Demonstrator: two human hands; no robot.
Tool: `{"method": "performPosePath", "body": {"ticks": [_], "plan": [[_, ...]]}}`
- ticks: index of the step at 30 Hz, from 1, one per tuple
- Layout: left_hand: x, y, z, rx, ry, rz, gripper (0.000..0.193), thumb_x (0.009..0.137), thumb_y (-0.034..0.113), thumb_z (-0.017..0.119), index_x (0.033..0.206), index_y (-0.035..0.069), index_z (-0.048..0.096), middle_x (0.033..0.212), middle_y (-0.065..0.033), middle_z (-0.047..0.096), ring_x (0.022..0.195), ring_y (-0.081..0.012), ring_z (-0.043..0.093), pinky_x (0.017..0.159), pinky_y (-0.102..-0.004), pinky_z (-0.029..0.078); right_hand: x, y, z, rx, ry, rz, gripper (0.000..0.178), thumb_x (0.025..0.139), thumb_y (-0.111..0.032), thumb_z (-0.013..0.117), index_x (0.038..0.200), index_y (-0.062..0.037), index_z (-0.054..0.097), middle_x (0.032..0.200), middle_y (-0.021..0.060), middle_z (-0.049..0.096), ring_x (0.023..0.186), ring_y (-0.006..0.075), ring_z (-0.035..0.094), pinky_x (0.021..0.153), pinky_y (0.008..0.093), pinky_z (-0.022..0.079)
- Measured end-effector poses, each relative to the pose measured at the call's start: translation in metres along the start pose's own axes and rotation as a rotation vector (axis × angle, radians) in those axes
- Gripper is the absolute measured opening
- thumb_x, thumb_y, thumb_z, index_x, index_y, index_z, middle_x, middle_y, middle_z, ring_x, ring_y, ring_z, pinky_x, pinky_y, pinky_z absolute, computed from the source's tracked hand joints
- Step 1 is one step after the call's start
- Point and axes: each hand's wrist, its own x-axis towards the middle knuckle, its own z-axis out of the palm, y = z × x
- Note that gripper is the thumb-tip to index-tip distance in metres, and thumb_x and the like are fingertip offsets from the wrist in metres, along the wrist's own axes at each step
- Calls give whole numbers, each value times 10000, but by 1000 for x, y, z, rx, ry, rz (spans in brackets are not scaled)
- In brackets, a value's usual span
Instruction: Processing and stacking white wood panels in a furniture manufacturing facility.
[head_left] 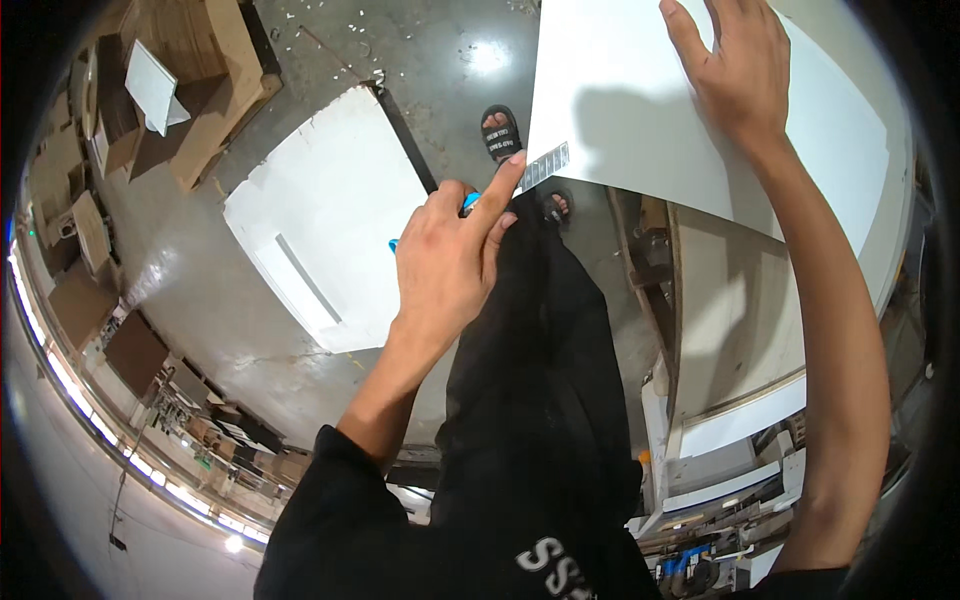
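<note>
A large white sheet, flat and matte, fills the upper right of the view. The right hand lies spread and open on the sheet's upper part, palm down, gripping nothing. The left hand, just below the sheet's lower left corner, is closed around a blue-handled cutter, forefinger stretched along it. The cutter's segmented blade points up and right, lying along the sheet's lower edge at that corner. Left of the sheet, a white panel lies on the concrete floor, bare floor between them. Below the sheet's corner stand sandalled feet.
</note>
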Motion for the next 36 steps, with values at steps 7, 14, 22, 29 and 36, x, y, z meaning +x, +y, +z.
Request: {"method": "performPosePath", "body": {"ticks": [7,14,22,29,36], "plan": [[25,-1,-1,63,92,82,489,986,156,659,1464,252,619,775,-85,496,637,-255,505,593,-382,448,4,-13,-11,-20,-57,59,557,1016,-301,560,1507,-53,476,1513,195,482,1460,369,386,1243,519,261],[68,-2,-11,88,139,97,492,1010,179,638,1488,285,588,796,-89,519,674,-263,533,617,-390,470,7,26,21,19,72,-103,590,965,-479,623,1485,-206,568,1457,105,583,1400,307,482,1197,482,318],[85,3,-16,83,80,86,515,991,190,656,1491,284,582,801,-99,512,685,-280,552,622,-411,473,6,28,23,6,70,-92,583,963,-474,627,1463,-176,585,1442,117,591,1372,319,508,1181,511,345],[75,5,-23,93,-6,56,571,947,171,709,1492,286,583,789,-92,486,669,-286,536,605,-409,468,8,28,19,-9,61,-95,584,981,-514,603,1462,-182,590,1438,112,592,1374,321,506,1180,532,350],[114,1,-23,87,95,138,533,959,194,694,1477,276,594,789,-97,515,673,-276,567,594,-405,474,6,28,21,-3,33,-88,595,975,-522,607,1470,-193,586,1455,113,588,1395,319,497,1188,542,343]]}}
